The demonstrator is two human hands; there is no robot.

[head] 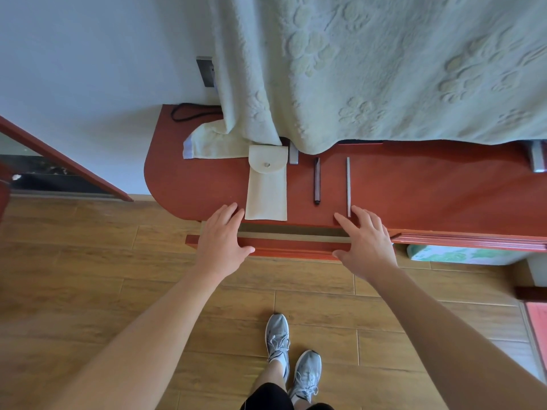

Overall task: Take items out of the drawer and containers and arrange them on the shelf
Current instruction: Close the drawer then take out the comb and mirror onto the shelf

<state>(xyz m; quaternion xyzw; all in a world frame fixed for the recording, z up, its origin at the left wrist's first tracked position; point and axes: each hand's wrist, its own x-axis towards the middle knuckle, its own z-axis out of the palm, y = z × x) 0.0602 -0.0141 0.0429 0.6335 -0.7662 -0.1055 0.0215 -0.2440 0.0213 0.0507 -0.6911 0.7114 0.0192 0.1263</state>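
Observation:
A red-brown shelf top runs across the view. On it lie a cream fabric pouch with a button flap, a dark slim stick and a thin grey stick, side by side. Below the shelf's front edge a red drawer stands slightly pulled out, showing only a narrow gap. My left hand rests over the drawer front's left end, fingers spread, empty. My right hand rests over its right end, fingertips at the shelf edge beside the grey stick, empty too.
A pale green towel hangs over the back of the shelf, with a folded part lying on it. A black cord and wall socket sit at the back left. Wooden floor and my feet are below.

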